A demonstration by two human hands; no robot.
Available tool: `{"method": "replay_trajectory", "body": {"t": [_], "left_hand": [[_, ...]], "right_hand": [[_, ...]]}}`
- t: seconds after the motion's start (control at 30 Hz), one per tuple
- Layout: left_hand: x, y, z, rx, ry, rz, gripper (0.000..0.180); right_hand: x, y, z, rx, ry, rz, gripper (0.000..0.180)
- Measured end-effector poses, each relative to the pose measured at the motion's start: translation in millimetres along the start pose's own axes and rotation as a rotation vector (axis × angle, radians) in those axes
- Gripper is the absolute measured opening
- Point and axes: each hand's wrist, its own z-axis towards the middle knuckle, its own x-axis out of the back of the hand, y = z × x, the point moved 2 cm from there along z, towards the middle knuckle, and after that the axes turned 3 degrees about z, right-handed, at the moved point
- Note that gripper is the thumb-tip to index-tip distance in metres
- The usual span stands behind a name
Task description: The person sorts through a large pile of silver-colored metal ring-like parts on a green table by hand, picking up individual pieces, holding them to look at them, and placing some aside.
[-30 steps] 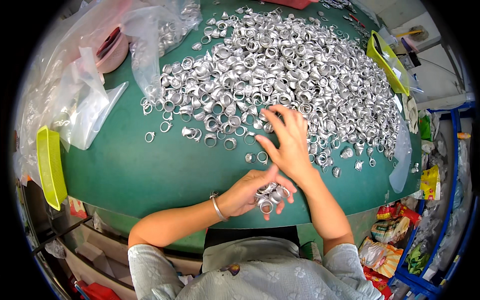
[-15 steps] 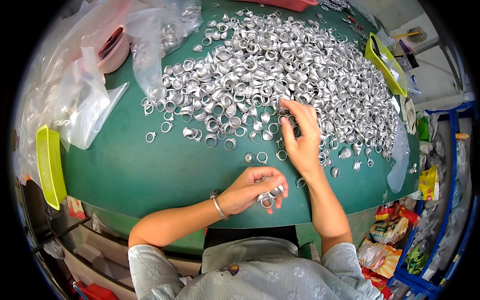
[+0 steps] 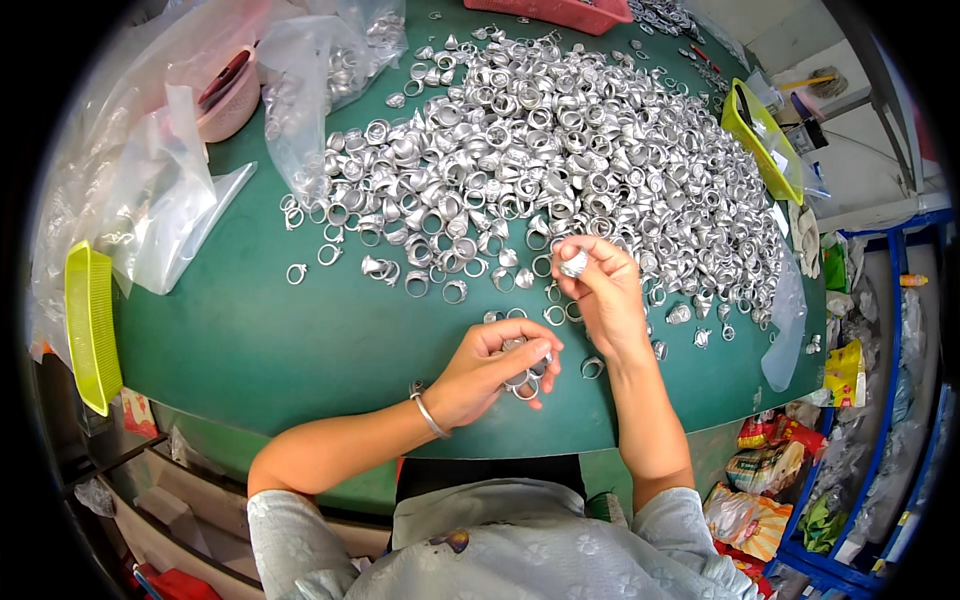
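A silver-coloured ring (image 3: 574,263) is pinched between thumb and fingers of the right hand (image 3: 606,291), which is held at the near fringe of the ring pile (image 3: 600,150). The left hand (image 3: 485,370) is curled around a handful of rings (image 3: 526,374), nearer the body. A loose ring (image 3: 592,367) is seen just beside the right wrist, and several more are scattered between the hands and the pile.

The left forearm is laid across the curved near edge of the green surface (image 3: 230,330). The broadest room for moving is offered to the left of the left hand; a narrower strip is left between the right forearm and a clear plastic sheet (image 3: 787,335). Ahead, movement is bounded by the pile.

At the left edge, a yellow-green basket (image 3: 92,330) is stood near clear bags. Beyond it, a dark red and black object (image 3: 225,80) is held in a pink bowl (image 3: 232,115), and rings are contained in a clear bag (image 3: 300,130). On the right, a dark object and papers are held in a yellow-green tray (image 3: 748,145). At the far side, the contents of a red basket (image 3: 560,10) cannot be told.
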Motion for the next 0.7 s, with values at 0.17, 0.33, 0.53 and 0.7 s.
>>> {"method": "replay_trajectory", "body": {"t": [0.17,0.33,0.53,0.7], "left_hand": [[3,-1,2,-0.011,-0.022,-0.062,0.019],[2,2,2,0.080,-0.060,-0.180,0.040],[8,3,1,0.047,-0.098,-0.138,0.050],[-1,4,1,0.093,-0.155,-0.029,0.030]], "right_hand": [[3,10,-3,-0.267,-0.298,0.488,0.017],[4,9,-7,-0.005,-0.304,0.130,0.012],[-8,-15,-11,0.328,-0.552,-0.321,0.024],[3,-1,8,0.492,-0.127,-0.752,0.019]]}}
